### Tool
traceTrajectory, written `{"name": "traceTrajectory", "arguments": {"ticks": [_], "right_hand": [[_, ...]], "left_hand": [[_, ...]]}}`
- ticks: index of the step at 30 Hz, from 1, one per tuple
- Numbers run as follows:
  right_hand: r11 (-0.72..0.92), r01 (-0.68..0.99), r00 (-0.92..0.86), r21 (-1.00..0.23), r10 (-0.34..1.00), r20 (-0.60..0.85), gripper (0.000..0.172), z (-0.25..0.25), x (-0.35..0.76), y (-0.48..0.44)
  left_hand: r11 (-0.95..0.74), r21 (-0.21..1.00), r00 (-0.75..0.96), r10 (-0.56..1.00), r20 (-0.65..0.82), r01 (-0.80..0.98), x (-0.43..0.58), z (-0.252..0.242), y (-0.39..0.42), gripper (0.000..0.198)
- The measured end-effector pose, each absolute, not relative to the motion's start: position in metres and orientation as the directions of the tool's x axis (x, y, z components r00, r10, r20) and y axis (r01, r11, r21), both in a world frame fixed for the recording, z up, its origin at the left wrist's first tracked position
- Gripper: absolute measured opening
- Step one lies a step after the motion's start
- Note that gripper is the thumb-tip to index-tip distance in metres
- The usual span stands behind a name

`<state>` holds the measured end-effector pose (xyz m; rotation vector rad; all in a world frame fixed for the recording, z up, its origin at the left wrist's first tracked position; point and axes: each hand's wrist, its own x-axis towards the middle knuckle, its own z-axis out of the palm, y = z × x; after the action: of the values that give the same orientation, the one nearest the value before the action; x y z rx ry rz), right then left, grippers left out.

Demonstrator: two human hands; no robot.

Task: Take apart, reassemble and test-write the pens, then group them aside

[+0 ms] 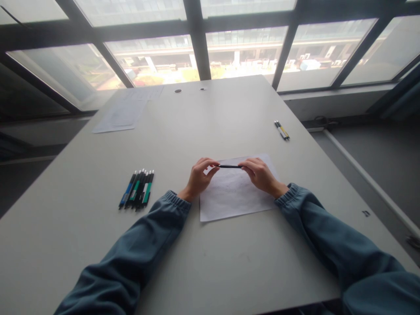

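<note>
Slim black pen (230, 166) is over the far part of the white rectangular paper sheet (234, 197). Left hand (199, 176) has fingers clamped on its left end, right hand (261, 176) on its right. Black pens with blue/green labels (135, 190) lie left of sheet.

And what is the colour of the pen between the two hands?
The pen looks mostly black, seen best in the head view.

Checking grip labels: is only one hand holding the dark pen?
No, the left hand and right hand each grip one end of the dark pen.
</note>
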<state>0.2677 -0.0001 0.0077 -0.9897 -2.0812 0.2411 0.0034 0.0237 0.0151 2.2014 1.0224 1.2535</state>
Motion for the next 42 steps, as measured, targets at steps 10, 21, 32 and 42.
{"name": "traceTrajectory", "arguments": {"ticks": [10,21,32,42], "right_hand": [[0.664,0.581,-0.356,-0.471,0.727,0.587,0.02,0.0065,0.2677,0.0],[0.673,0.571,-0.37,-0.469,0.722,0.585,0.02,0.0094,0.2667,-0.001],[0.683,0.564,-0.401,-0.464,0.718,0.57,0.021,0.0098,0.2674,-0.0016],[0.682,0.559,-0.392,-0.471,0.719,0.575,0.022,0.0102,0.2669,-0.0014]], "left_hand": [[-0.577,0.692,0.319,0.817,0.481,0.434,0.0025,0.0137,0.027,0.038],[-0.408,0.77,0.329,0.905,0.271,0.489,0.0014,0.0147,0.0222,0.073],[-0.517,0.722,0.384,0.849,0.363,0.46,0.0032,0.0174,0.0235,0.062],[-0.564,0.7,0.362,0.823,0.437,0.437,0.0014,0.0136,0.0245,0.04]]}}
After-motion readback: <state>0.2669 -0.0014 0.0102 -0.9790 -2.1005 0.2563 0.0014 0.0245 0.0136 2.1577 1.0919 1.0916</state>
